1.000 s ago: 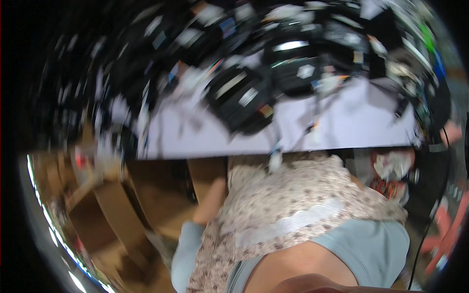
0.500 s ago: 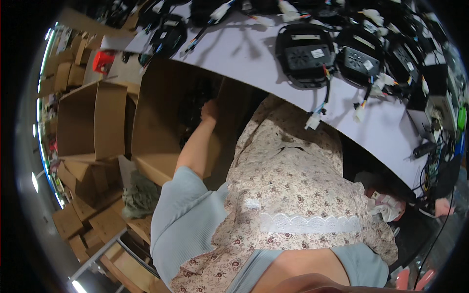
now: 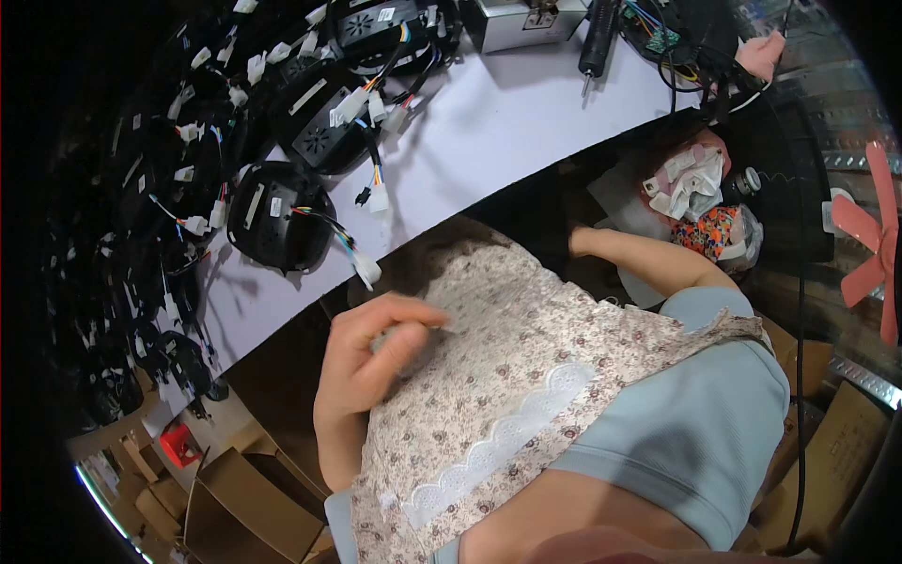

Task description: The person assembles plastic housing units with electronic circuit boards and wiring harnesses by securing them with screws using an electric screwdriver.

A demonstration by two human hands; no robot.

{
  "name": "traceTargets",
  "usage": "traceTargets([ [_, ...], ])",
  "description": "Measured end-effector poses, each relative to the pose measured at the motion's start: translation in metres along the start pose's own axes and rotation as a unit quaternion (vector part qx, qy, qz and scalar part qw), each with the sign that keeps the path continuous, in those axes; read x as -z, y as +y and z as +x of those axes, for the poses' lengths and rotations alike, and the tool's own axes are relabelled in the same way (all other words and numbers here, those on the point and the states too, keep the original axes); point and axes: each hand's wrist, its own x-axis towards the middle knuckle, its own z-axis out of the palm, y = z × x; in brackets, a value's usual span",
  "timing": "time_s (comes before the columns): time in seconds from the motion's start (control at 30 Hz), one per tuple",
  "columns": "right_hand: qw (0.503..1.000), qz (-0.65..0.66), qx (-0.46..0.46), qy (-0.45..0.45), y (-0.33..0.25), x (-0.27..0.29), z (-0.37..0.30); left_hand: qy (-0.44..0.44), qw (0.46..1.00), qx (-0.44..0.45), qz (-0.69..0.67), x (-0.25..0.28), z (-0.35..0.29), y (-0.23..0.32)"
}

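My left hand hovers over my lap in front of the flowered apron. Its fingers are loosely bent, with the thumb apart from them, and nothing shows in the hand. Under the table edge, my right hand reaches into shadow, where its fingers are hidden. Nearest to my left hand on the white table lies a black rounded housing, with coloured wires ending in a white connector plug. A second black housing lies just beyond it.
Many more wired black housings crowd the table's left side. Farther right are a metal box, a black screwdriver-like tool and a circuit board. Plastic bags sit below the right edge. A pink fan stands right; cardboard boxes stand lower left.
My view and body have turned to the right. My left hand has come out of the cardboard box, without the dark thing it was at, to above my lap. My right arm now shows under the table.
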Motion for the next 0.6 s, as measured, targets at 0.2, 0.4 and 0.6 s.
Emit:
traceTargets([
  [0.2,0.987,-0.150,0.048,-0.039,-0.044,0.067,0.006,-0.307,0.909,-0.281,0.031,-0.114,0.117,0.071],
  [0.4,0.943,-0.314,0.071,-0.084,-0.088,0.143,-0.001,-0.396,0.881,-0.246,-0.076,-0.151,0.128,0.133],
  [0.6,0.904,-0.407,0.080,-0.106,-0.141,0.179,-0.033,-0.209,0.876,-0.394,0.184,-0.162,0.103,0.130],
])
